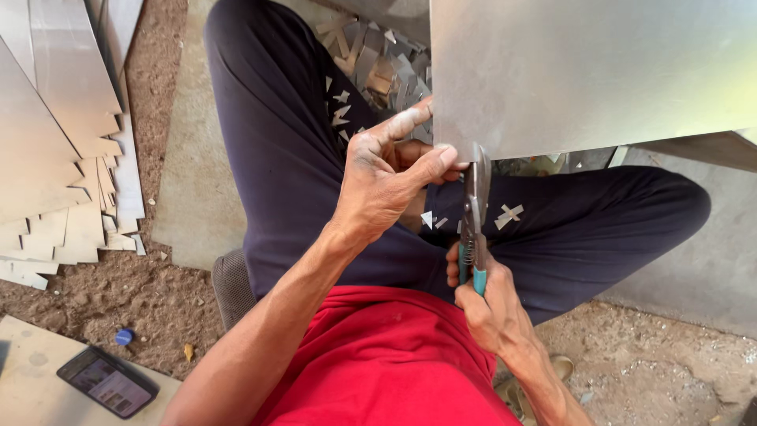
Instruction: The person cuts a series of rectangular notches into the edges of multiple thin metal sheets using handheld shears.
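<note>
Seated person's left hand (386, 185) pinches the lower edge of a large grey metal sheet (583, 71) above the lap, fingers closed, while the right hand (485, 304) grips teal-handled tin snips (475, 217) biting that edge; steadying the sheet close beside the blades seems wise.

Matt grey metal sheet (583, 71); steel snips (475, 213) with turquoise plastic handles.

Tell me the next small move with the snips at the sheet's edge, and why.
Probably squeeze the handles to close the tin snips. Their blades stand at the lower edge of the metal sheet, the left hand pinches the sheet right beside them, and the right hand grips the teal handles.
</note>
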### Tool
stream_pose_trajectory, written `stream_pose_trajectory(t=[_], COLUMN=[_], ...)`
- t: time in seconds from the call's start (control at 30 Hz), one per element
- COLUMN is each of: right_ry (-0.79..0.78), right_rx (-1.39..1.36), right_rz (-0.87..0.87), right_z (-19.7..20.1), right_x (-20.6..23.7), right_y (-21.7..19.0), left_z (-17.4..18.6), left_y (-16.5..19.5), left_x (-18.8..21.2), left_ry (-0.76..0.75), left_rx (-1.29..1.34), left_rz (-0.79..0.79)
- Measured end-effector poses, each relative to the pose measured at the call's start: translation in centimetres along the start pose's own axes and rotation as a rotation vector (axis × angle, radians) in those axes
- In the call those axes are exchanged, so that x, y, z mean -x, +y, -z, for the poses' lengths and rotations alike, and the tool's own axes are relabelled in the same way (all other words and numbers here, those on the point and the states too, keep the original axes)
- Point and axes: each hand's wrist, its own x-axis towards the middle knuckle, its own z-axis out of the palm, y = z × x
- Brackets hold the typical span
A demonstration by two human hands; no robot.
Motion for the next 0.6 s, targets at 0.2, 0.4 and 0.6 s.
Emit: stream_pose_trajectory(t=[0.2,0.4,0.6], right_ry=[0.038,0.072,-0.072], right_rx=[0.048,0.073,0.015], right_rz=[-0.02,0.038,-0.098], right_z=[0.8,0.6,3.1], right_x=[-0.1,0.1,0.3], right_y=[1.2,1.9,1.5], left_z=[0.1,-3.0,-2.3], left_y=[0.4,1.7,-2.4], left_x=[-0.1,-4.3,-2.1], left_ry=[0.009,0.219,0.486], left_rx=[-0.065,-0.483,-0.357], left_rz=[-0.025,-0.209,-0.336])
